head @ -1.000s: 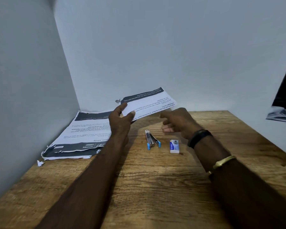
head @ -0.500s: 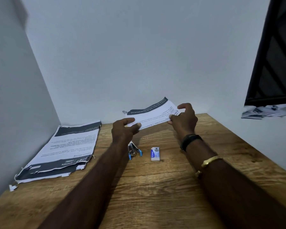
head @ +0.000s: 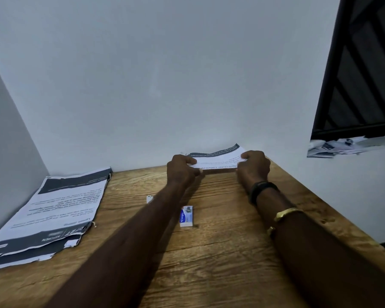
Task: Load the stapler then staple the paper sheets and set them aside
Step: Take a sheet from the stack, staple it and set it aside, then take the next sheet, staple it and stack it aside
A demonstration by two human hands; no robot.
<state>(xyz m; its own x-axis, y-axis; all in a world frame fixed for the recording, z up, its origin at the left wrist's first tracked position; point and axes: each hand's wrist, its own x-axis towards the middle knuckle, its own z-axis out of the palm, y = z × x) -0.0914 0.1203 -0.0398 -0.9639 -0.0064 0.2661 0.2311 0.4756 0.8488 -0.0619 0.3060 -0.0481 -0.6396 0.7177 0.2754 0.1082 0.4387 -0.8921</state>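
Both hands pinch the paper sheets (head: 218,157) at their ends, fingers (head: 189,160) curled over the edges: left hand (head: 181,168) on the left end, right hand (head: 253,166) on the right. The sheets lie with their long axis left to right, low over the far table (head: 231,252) edge, close to the wall (head: 165,107); free room lies nearer, around the staple box (head: 186,216).

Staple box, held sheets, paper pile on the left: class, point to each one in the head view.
staple box (head: 186,216), head view, on its printed top face.
held sheets (head: 218,160), head view, on the white printed middle.
paper pile (head: 60,203), head view, on the top sheet's text area.
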